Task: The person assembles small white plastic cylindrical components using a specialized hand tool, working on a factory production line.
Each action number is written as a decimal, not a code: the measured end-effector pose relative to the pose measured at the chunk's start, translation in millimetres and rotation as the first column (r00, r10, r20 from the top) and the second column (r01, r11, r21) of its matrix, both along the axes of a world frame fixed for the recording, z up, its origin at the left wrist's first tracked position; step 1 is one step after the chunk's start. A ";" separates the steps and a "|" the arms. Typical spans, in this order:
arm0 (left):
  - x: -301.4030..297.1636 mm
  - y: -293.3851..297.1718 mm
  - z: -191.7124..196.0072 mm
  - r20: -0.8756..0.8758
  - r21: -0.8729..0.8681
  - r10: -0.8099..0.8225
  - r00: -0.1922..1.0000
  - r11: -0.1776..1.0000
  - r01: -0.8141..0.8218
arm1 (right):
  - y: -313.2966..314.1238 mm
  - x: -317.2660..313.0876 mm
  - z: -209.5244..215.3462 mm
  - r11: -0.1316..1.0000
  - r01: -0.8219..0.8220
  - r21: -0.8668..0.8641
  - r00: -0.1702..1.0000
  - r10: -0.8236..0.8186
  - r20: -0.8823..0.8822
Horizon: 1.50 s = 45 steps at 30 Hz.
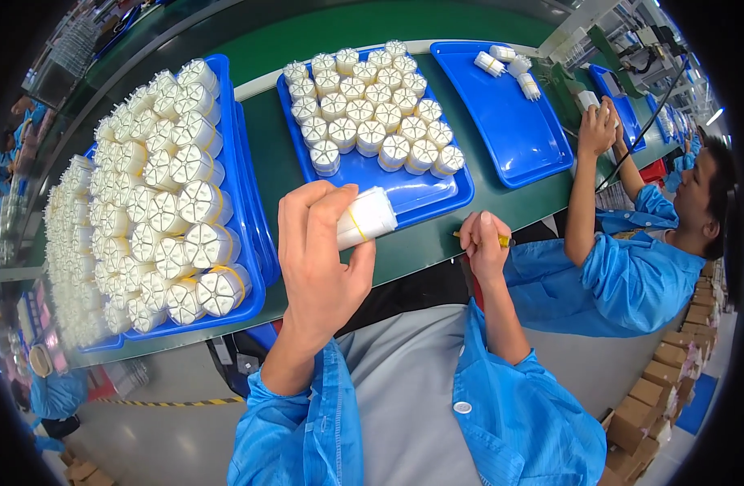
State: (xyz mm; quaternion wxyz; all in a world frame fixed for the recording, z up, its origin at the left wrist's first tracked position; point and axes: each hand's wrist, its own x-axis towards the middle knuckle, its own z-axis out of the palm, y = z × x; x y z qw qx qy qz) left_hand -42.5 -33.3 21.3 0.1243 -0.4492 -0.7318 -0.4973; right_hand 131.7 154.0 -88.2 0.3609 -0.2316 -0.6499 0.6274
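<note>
My left hand [319, 251] is closed around a white bundle [367, 217] of wrapped pieces with a yellow rubber band about it. The bundle is tilted, just off the near edge of the middle blue tray [404, 190]. Farther right, my right hand [487, 243] is closed on a thin yellow stick-like thing [505, 241], whose ends show on both sides of the fingers; its kind is not clear. Several similar round bundles [360, 111] stand upright in rows in the far part of the middle tray.
At the left, stacked blue trays [254, 243] carry many bundles [198, 202]. A third blue tray [509, 138] at the right has several bundles [519, 66] at its far end. A co-worker [631, 235] in blue handles something white at the right. The green table [266, 146] lies beneath.
</note>
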 end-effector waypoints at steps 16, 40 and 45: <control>14.5 19.1 -6.8 0.403 0.073 -0.007 0.915 0.997 -0.024 | 3.7 3.7 0.8 0.998 -0.069 -0.011 0.997 0.069 0.015; 27.8 36.0 -15.1 0.782 0.532 -0.564 0.265 0.826 0.187 | 9.0 4.7 7.0 0.989 -0.137 0.045 0.990 0.137 0.016; 29.1 36.1 -15.7 0.786 0.544 -0.577 0.224 0.817 0.193 | 9.0 4.3 6.2 0.990 -0.136 0.047 0.991 0.136 0.001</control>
